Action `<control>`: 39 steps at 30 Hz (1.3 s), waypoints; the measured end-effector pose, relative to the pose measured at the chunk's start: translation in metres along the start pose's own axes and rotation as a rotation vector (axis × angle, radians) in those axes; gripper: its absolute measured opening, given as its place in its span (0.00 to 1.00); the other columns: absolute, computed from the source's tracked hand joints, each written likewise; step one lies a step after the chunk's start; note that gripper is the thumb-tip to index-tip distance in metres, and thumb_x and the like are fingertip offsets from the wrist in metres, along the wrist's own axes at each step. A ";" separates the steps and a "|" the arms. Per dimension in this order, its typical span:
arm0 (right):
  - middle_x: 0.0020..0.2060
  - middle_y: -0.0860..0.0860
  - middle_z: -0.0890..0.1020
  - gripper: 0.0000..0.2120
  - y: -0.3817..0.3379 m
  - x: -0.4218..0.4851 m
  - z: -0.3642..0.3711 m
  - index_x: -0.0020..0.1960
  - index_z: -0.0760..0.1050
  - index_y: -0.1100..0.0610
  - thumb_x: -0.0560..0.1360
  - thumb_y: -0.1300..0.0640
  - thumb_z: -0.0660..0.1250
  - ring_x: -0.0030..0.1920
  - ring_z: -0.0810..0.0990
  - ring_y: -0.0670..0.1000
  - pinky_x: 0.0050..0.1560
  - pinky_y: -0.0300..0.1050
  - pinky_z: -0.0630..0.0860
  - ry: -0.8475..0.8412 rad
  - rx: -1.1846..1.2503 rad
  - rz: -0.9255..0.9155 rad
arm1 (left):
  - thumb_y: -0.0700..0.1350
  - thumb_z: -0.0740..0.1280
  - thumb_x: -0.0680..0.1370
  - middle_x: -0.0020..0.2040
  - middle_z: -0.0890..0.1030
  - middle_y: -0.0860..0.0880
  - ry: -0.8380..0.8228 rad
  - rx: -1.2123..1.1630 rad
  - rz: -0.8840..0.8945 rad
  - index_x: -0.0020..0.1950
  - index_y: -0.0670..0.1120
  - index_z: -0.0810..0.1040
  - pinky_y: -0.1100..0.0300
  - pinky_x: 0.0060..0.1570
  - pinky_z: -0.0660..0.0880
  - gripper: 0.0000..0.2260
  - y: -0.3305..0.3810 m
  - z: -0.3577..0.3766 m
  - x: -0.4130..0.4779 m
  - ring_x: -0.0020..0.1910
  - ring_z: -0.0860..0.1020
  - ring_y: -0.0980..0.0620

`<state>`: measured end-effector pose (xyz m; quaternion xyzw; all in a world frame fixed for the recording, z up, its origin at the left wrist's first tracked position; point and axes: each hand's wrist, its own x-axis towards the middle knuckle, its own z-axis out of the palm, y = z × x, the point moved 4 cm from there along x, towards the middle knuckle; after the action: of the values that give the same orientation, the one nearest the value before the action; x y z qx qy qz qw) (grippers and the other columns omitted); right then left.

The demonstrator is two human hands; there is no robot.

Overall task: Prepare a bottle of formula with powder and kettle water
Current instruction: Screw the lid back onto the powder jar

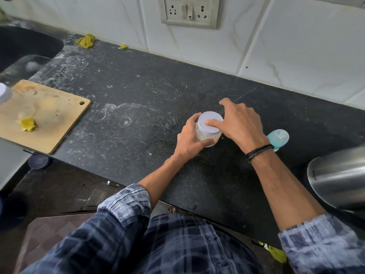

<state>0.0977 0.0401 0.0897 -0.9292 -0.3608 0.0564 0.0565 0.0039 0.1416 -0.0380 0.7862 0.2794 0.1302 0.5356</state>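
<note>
A small clear jar of pale powder (205, 137) with a white lid (209, 121) stands on the black counter (138, 91). My left hand (189, 141) grips the jar's body from the left. My right hand (240, 123) lies over the lid, thumb on its top and fingers curved round its far edge. A baby bottle with a light blue cap (278, 137) lies just right of my right wrist, partly hidden by it. The steel kettle (339, 178) stands at the right edge.
A wooden cutting board (53, 117) with a yellow scrap (26, 124) lies at the left, a sink (23, 48) behind it. A yellow cloth (86, 40) sits by the tiled wall. A wall socket (189, 10) is above the counter. Powder smears mark the counter.
</note>
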 end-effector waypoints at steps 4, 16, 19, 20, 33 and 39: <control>0.76 0.51 0.68 0.40 -0.008 0.007 0.008 0.80 0.61 0.42 0.73 0.45 0.77 0.73 0.70 0.58 0.69 0.56 0.71 -0.219 0.047 -0.227 | 0.62 0.78 0.64 0.69 0.74 0.59 0.002 0.008 0.004 0.74 0.60 0.62 0.41 0.70 0.68 0.42 -0.001 0.001 0.000 0.67 0.73 0.55; 0.62 0.50 0.71 0.36 0.003 0.024 0.031 0.77 0.63 0.44 0.74 0.32 0.68 0.61 0.71 0.53 0.57 0.52 0.75 -0.152 -0.069 -0.418 | 0.63 0.75 0.63 0.75 0.68 0.55 -0.040 0.034 0.016 0.80 0.56 0.60 0.43 0.72 0.63 0.48 0.001 -0.001 0.003 0.73 0.68 0.52; 0.56 0.52 0.72 0.29 0.004 0.028 0.041 0.69 0.70 0.50 0.76 0.32 0.64 0.53 0.73 0.54 0.52 0.52 0.77 -0.060 -0.088 -0.500 | 0.68 0.72 0.61 0.73 0.68 0.56 -0.054 0.073 0.042 0.78 0.56 0.65 0.44 0.70 0.67 0.47 -0.001 0.000 0.005 0.70 0.68 0.53; 0.54 0.53 0.72 0.29 0.005 0.029 0.045 0.67 0.71 0.52 0.76 0.33 0.63 0.51 0.73 0.54 0.49 0.53 0.78 -0.024 -0.090 -0.511 | 0.69 0.71 0.61 0.73 0.68 0.56 -0.057 0.080 0.053 0.77 0.55 0.66 0.45 0.69 0.68 0.47 0.000 0.000 0.005 0.69 0.68 0.54; 0.48 0.56 0.74 0.26 -0.003 0.035 0.063 0.56 0.73 0.58 0.77 0.36 0.56 0.35 0.75 0.57 0.30 0.49 0.73 0.208 -0.164 -0.493 | 0.65 0.70 0.65 0.67 0.69 0.55 -0.061 0.036 0.186 0.74 0.46 0.71 0.61 0.64 0.66 0.41 0.000 0.000 0.008 0.65 0.69 0.55; 0.49 0.56 0.75 0.25 -0.004 0.036 0.069 0.55 0.72 0.58 0.77 0.36 0.57 0.35 0.77 0.58 0.30 0.51 0.74 0.238 -0.143 -0.421 | 0.65 0.70 0.67 0.69 0.71 0.51 -0.069 0.034 0.235 0.74 0.46 0.71 0.61 0.65 0.68 0.40 -0.004 0.000 0.011 0.67 0.70 0.53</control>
<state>0.1111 0.0715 0.0203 -0.8353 -0.5404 -0.0918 0.0432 0.0118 0.1491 -0.0432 0.8266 0.1688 0.1601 0.5124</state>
